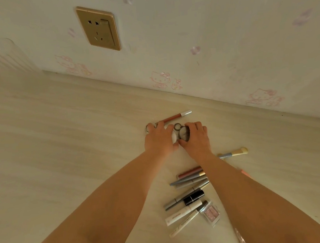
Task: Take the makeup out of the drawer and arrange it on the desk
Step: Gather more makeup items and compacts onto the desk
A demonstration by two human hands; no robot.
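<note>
Out on the left, the keyring loop (148, 128) pokes from under your left hand (159, 138), whose fingers lie curled over a pale round compact (174, 135) on the desk (61, 148). Keep that hand flat and steady; the piece looks slippery and could skate. Just behind your knuckles lies the pink pencil (174, 117), parallel to the wall, so use it as your guide line. Moving right, your right hand (195, 135) pinches a dark oval compact (185, 132) by its edge, touching the pale one. Set the two side by side, rings pointing the same way, and let go gently. Nearer you, the row of tubes and pencils (189, 186) and the glitter pot (210, 212) sit in order; a brush (234, 152) lies off to the right. The drawer itself I can't make out clearly.
</note>
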